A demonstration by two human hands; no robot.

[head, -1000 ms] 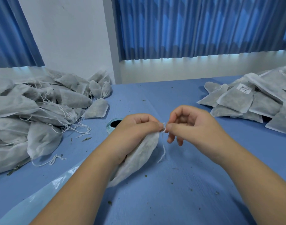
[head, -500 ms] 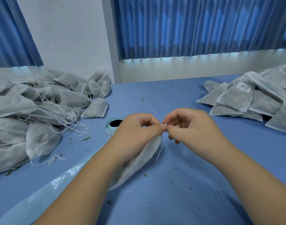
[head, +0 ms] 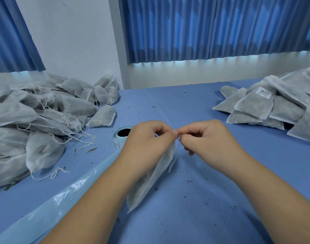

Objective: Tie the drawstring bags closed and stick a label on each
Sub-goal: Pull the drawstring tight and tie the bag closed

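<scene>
Blue table [head: 221,199] under blue curtains [head: 212,27], white wall corner behind. Left hand [head: 147,143] grips neck of white drawstring bag [head: 150,180] at centre, near edge; bag hangs down toward table. Right hand [head: 208,143] pinches string [head: 175,155] at bag mouth, fingertips of both hands touching. Label roll [head: 121,136] just left of left hand. Untied bag heap [head: 36,120] far left; labelled bag pile [head: 273,106] far right.

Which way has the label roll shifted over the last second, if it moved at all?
No, it has not moved: the label roll sits at the same gap from the left pile's nearest bag, partly behind the left hand.
</scene>
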